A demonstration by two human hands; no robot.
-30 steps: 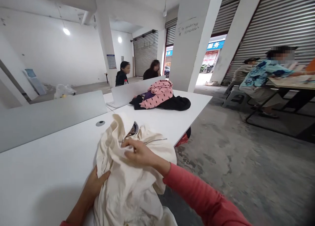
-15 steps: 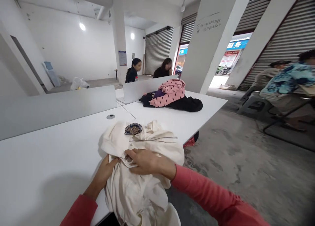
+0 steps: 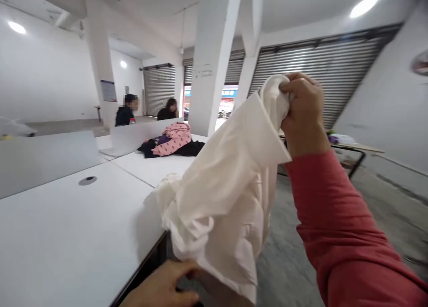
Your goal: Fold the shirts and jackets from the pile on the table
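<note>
Raised since the earlier frame, the cream cloth garment [image 3: 227,169] slopes lengthwise from the right hand [image 3: 305,108], gripping its upper end, down-left toward the white flat-topped table [image 3: 67,244]. Left hand [image 3: 158,284], spread open, is nearer its lower edge.

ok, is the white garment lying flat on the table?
No, the right hand holds one end of the white garment up, above the level of the table.

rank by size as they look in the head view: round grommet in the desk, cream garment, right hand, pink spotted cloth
1. cream garment
2. right hand
3. pink spotted cloth
4. round grommet

The hand is nearer the camera than the cloth, so their true order is unsure.
</note>
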